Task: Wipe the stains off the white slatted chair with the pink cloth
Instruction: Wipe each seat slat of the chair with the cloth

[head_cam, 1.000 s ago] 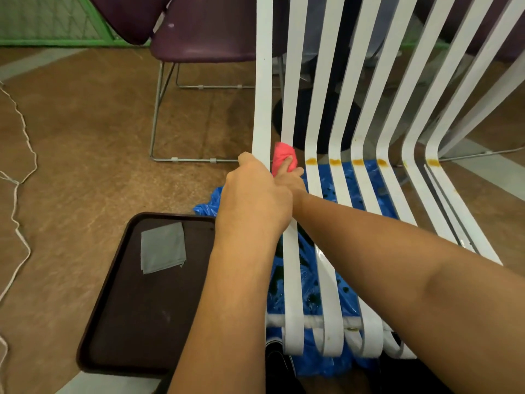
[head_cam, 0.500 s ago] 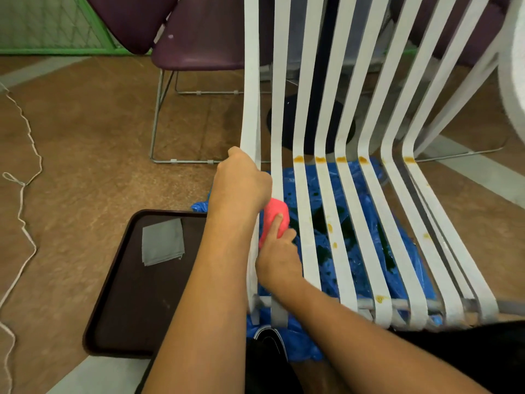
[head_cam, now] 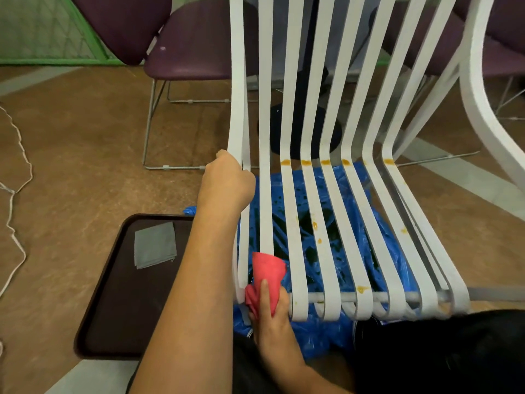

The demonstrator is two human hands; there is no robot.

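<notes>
Brown flooring runs under everything, with a purple chair [head_cam: 193, 38] behind and a blue plastic sheet [head_cam: 318, 334] spread beneath the white slatted chair [head_cam: 265, 109], which fills the middle and right of the view. The left hand [head_cam: 227, 186] is curled round the leftmost slat at the bend between seat and back, steadying the frame. The right hand [head_cam: 270, 317] is at the near edge of the seat, its fingers closed round the bunched pink cloth [head_cam: 267, 277], with one finger lying along it, pressing it onto the second slat from the left. Judging by how things lie, the job is only just under way: the two leftmost slats look clean along their visible length, while a row of orange stains [head_cam: 306, 162] crosses the bend on most of the slats to the right. Smaller orange drips [head_cam: 314, 224] dot the seat, and one smear [head_cam: 362, 288] sits near the front rail. Each of those slats appears to need its own pass. To the left on the floor, a dark tray [head_cam: 113, 308] holds a folded grey cloth [head_cam: 154, 244], untouched.
</notes>
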